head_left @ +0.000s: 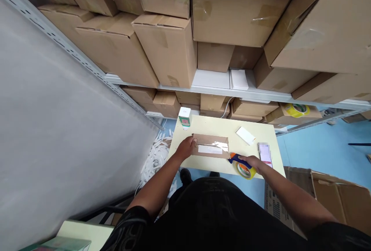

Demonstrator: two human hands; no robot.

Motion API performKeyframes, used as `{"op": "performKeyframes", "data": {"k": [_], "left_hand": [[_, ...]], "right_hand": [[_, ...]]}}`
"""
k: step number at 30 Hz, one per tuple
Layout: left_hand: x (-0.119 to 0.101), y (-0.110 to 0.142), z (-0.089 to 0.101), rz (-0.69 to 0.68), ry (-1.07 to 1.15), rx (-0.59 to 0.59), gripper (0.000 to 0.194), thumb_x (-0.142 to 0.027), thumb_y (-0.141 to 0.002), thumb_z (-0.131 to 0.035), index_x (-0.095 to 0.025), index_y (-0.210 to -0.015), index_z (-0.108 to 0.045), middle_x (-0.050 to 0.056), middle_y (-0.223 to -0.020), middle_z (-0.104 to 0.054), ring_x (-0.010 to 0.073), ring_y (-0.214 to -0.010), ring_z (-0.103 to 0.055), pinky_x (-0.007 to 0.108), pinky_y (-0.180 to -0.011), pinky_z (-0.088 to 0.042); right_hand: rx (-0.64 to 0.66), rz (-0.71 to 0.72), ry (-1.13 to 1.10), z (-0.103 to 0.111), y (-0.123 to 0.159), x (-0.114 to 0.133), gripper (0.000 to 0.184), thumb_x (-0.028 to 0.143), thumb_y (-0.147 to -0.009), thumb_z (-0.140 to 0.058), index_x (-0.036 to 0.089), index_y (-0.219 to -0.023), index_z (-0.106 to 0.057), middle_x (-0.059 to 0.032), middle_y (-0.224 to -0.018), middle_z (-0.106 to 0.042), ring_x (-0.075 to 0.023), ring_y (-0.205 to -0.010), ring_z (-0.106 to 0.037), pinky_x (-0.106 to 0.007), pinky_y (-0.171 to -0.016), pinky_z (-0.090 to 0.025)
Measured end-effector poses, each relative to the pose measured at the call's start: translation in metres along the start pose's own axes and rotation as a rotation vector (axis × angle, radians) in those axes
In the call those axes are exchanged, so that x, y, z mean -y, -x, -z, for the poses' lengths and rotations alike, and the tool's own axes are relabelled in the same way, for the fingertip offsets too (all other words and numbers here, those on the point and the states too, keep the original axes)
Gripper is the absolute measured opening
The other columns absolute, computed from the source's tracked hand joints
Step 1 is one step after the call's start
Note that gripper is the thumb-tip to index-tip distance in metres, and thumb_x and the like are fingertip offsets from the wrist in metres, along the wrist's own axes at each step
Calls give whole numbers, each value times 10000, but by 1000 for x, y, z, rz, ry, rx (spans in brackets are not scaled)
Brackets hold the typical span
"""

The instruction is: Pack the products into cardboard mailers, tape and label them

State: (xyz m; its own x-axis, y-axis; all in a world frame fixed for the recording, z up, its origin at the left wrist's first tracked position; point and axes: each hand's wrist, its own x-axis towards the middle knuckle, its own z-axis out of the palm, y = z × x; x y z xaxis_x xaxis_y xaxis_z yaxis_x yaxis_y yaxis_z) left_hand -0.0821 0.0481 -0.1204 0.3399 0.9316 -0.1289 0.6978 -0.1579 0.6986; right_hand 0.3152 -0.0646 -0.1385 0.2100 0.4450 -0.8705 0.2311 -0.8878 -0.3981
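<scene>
Black shirt (228, 212) filled the near foreground, pale yellow table (214, 124) beyond it. Left hand (186, 148) was closed on the left end of the small cardboard box (203, 139), which lay flat mid-table with a white label (210, 149) facing up. Right hand (251, 161) gripped the blue tape dispenser (236, 158), yellow roll (252, 173) loaded, its head at the box's near right corner; couldn't tell if touching. Phone (264, 151) lay just right of that hand; slim white carton (245, 135) farther back.
</scene>
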Motion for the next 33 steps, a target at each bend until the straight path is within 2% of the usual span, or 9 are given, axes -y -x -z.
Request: {"op": "performKeyframes", "data": {"k": [3,8,15,18,20,24,26,29,33], "left_hand": [[1,2,0,-1,-4,4,305,-376,-1045,-390,-219,-837,-548,68,-876,-654,234,-883,-642,348,-822,-478],[-1,6,2,8,-15,-6,332,-405,-1054,-366,-228,-823,-527,53,-836,-633,227,-849,-630,348,-801,-473],[-3,13,2,-2,-64,-63,314,-417,-1041,-396,-229,-835,-539,67,-897,-638,237,-917,-642,365,-864,-485],[-4,17,3,74,-65,-67,288,-450,-1036,-418,-230,-895,-539,68,-925,-654,241,-906,-655,364,-836,-492],[-6,21,4,99,-31,-29,286,-466,-1044,-406,-231,-953,-542,67,-966,-674,236,-908,-667,356,-825,-498],[-9,31,3,85,61,22,284,-468,-1041,-420,-235,-1157,-533,86,-1135,-692,248,-1020,-684,368,-887,-507],[-10,37,0,87,117,-4,346,-444,-1028,-452,-226,-1296,-478,107,-1206,-680,261,-1087,-678,389,-940,-505],[-7,41,-9,45,272,-32,452,-359,-1001,-485,-205,-1416,-389,136,-1313,-635,250,-1150,-658,406,-1008,-496],[2,39,-32,25,490,-9,558,-195,-866,-561,-199,-1396,-385,133,-1363,-600,226,-1216,-616,401,-1076,-470]], "right_hand": [[-240,125,217,-15,-1,-10,506,651,-875,-621,160,-847,-737,-133,-837,-783,-272,-778,-738,-336,-690,-535],[-574,394,746,-40,-14,-11,468,450,-1003,-428,111,-1092,-738,-204,-1104,-738,-307,-1040,-680,-373,-887,-475],[-604,367,936,-61,-27,-10,428,434,-1011,-456,142,-1196,-709,-218,-1282,-667,-359,-1291,-537,-519,-1092,-332],[-633,385,844,-62,-14,-8,452,458,-999,-468,132,-1212,-700,-235,-1296,-658,-393,-1298,-525,-569,-1097,-328],[-614,484,666,-64,2,-2,524,524,-1012,-421,137,-1239,-692,-226,-1291,-665,-376,-1265,-556,-515,-1064,-398],[-313,619,157,-76,34,18,668,688,-1006,-306,201,-1203,-718,-127,-1138,-746,-315,-1098,-657,-419,-948,-519],[-283,622,5,-81,45,27,693,722,-992,-295,207,-1137,-736,-108,-1097,-759,-305,-1069,-664,-393,-936,-532],[-322,645,-97,-82,51,34,646,706,-986,-321,225,-1139,-725,-92,-1169,-746,-288,-1098,-653,-350,-922,-540],[-293,640,-110,-79,40,28,578,655,-981,-361,223,-1178,-691,-83,-1193,-725,-283,-1135,-634,-369,-974,-520]]}}
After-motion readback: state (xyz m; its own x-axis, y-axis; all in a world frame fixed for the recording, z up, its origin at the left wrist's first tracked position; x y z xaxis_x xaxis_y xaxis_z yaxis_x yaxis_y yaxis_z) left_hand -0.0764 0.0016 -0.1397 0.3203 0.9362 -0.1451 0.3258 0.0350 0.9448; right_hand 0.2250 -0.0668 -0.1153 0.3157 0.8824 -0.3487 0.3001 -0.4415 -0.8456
